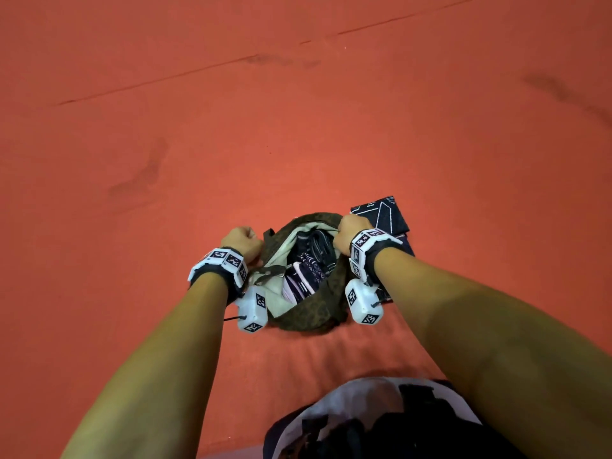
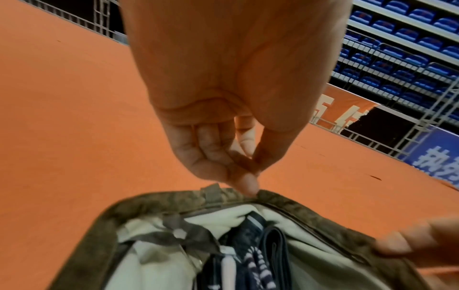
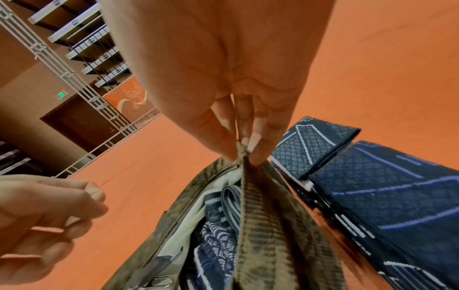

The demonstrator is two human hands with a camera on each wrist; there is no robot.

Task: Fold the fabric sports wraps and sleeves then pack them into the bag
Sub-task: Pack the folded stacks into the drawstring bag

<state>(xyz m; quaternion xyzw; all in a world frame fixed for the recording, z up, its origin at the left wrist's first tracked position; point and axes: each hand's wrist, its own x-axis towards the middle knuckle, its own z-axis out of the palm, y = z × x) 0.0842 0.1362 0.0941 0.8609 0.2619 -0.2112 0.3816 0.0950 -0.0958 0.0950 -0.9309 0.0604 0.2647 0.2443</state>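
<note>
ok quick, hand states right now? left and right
Left hand: fingers curled, pinching the bag at its rim.
Right hand: fingertips pinching the opposite rim of the bag, pulling it up.

I see an orange floor [image 1: 298, 127]; on it the bag [image 1: 311, 321] between my hands, folded sleeves [image 1: 385, 213] just beyond my right hand.

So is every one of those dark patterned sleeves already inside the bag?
No, folded dark patterned sleeves lie on the orange floor beside the open bag, by the right hand.
</note>
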